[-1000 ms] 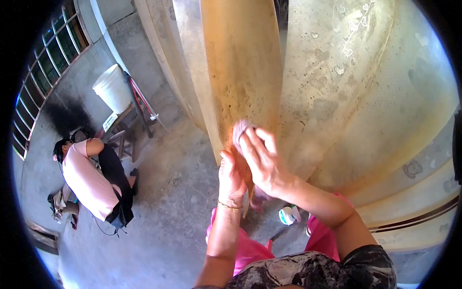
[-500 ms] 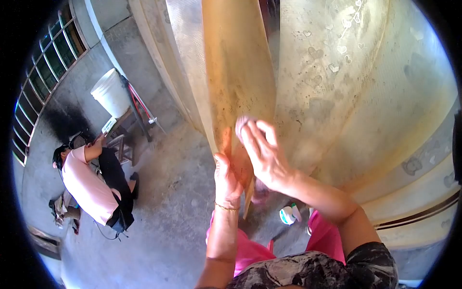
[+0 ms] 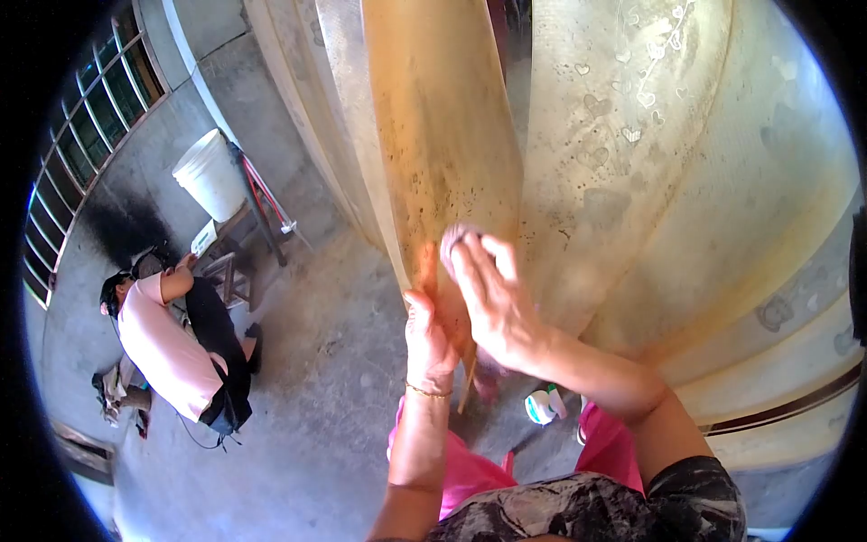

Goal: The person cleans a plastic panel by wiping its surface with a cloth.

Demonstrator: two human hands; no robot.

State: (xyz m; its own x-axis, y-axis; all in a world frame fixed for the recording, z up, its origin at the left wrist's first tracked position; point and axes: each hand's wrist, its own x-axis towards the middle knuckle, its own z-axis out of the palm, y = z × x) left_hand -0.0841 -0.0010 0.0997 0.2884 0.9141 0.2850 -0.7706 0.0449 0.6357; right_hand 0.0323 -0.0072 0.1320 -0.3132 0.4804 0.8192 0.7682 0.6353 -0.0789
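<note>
A yellowish curtain [image 3: 442, 117] with dark specks hangs in front of me. My left hand [image 3: 431, 334] holds its lower part, with the thumb in front and the fingers stretched out behind the sheer fabric. Pressed against the curtain's front is a pinkish-purple rag [image 3: 454, 246], bunched under the fingertips of my right hand [image 3: 497, 303]. More pinkish material shows blurred below that hand; whether it belongs to the rag I cannot tell. To the right hangs a wider curtain panel [image 3: 650, 208] with heart patterns and brown stains.
A white tub [image 3: 542, 406] with green stands on the concrete floor [image 3: 307, 425] by my feet. At the left a person in a pink shirt [image 3: 167, 348] crouches near a wooden stool [image 3: 230, 280]. Behind are a white bucket [image 3: 210, 176] and a barred window [image 3: 95, 108].
My right hand and the rag have shifted slightly down against the curtain. The curtain has swung a little, its specked area sitting wider in view. The crouching person's arm has moved slightly.
</note>
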